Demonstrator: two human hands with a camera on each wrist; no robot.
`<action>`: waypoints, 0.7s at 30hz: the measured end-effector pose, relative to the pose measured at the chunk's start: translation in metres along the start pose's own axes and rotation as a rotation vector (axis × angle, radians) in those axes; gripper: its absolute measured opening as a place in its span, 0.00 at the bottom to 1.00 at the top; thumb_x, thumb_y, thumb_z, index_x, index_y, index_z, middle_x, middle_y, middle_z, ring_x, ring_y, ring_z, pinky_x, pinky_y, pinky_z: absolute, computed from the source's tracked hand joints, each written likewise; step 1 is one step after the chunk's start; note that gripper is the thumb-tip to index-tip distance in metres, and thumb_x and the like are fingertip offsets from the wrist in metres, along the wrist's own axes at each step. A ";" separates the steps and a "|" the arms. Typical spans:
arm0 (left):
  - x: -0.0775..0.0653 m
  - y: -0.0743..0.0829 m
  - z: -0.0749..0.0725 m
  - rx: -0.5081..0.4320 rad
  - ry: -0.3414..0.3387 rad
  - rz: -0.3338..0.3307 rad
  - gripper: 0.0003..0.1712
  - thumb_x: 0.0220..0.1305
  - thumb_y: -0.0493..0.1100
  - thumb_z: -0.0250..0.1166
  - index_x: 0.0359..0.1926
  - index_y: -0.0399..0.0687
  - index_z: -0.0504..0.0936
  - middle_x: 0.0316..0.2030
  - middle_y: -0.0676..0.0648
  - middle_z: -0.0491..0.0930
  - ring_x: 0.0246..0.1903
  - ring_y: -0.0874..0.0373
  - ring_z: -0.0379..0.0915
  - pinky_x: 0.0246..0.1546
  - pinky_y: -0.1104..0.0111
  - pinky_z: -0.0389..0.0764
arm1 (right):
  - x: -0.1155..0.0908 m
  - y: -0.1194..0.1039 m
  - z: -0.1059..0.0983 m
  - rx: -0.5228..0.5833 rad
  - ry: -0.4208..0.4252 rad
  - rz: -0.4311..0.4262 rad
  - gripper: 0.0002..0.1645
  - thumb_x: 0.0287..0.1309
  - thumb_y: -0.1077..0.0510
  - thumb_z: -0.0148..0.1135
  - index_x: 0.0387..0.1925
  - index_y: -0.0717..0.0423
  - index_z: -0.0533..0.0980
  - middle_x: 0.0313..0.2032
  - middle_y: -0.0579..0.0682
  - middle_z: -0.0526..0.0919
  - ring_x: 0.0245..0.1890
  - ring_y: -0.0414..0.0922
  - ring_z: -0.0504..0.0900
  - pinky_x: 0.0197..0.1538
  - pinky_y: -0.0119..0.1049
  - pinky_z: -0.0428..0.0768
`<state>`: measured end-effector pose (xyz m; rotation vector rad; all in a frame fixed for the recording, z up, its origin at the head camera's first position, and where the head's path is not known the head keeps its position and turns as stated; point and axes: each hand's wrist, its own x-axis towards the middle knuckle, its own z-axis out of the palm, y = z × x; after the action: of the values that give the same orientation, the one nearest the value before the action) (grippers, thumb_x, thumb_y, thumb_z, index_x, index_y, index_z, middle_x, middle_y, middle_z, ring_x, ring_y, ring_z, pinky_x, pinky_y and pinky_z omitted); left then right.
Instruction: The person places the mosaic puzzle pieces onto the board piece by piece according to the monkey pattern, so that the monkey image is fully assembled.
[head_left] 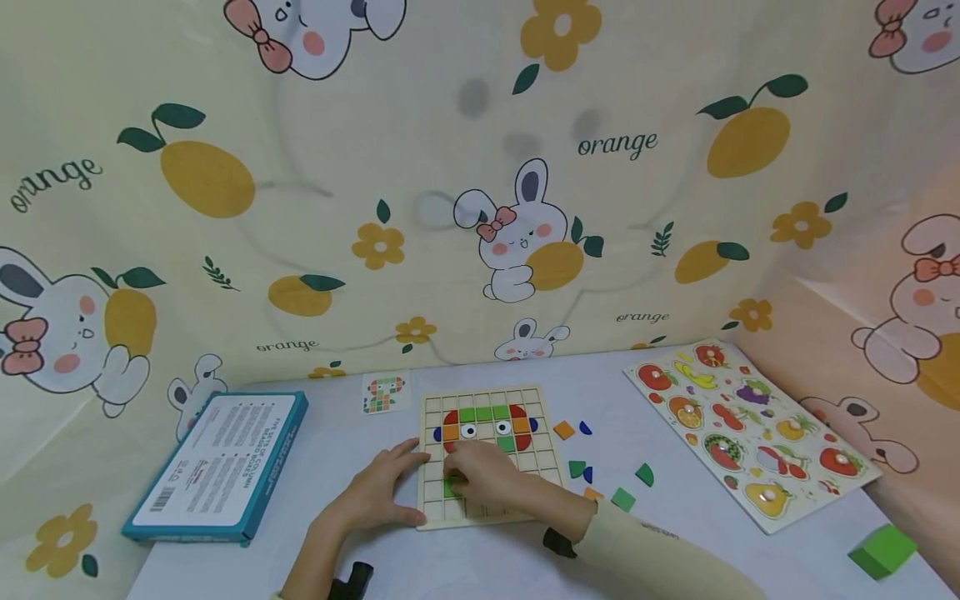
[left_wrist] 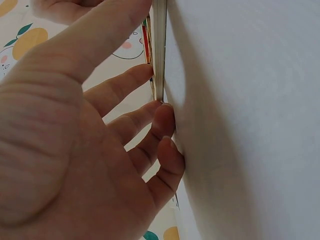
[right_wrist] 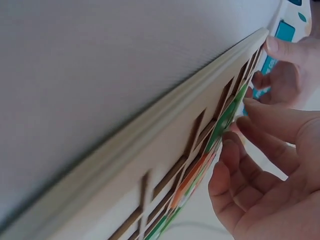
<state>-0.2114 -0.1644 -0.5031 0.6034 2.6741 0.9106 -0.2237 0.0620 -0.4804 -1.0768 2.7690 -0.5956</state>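
A wooden grid board (head_left: 551, 467) lies on the table, with coloured tiles forming a face with two eye pieces (head_left: 503, 427). My left hand (head_left: 378, 487) rests along the board's left side, fingers spread and fairly straight; its thumb touches the near left corner. In the left wrist view, the fingertips (left_wrist: 145, 72) meet the board's edge. My right hand (head_left: 483, 475) reaches over the grid with curled fingers. Its thumb and index finger pinch at a green tile (right_wrist: 227, 115) low on the board's left part. The hand hides part of the lower face.
Loose orange, blue and green pieces (head_left: 622, 499) lie right of the board. A small pattern card (head_left: 386, 393) sits behind it. At left is a blue-edged box (head_left: 217, 467); at right are a fruit puzzle board (head_left: 750, 433) and a green block (head_left: 882, 551). Patterned cloth (head_left: 420, 167) hangs behind.
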 end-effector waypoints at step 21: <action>0.000 0.000 0.001 0.002 -0.009 -0.044 0.53 0.41 0.59 0.82 0.69 0.53 0.72 0.75 0.42 0.58 0.71 0.37 0.53 0.64 0.37 0.64 | -0.108 0.082 -0.043 0.334 0.251 0.250 0.02 0.60 0.62 0.68 0.34 0.57 0.82 0.33 0.41 0.78 0.31 0.39 0.74 0.29 0.29 0.76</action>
<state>-0.2111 -0.1637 -0.5038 0.5451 2.6697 0.8922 -0.2054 0.2029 -0.4774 -0.6116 2.7981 -1.1714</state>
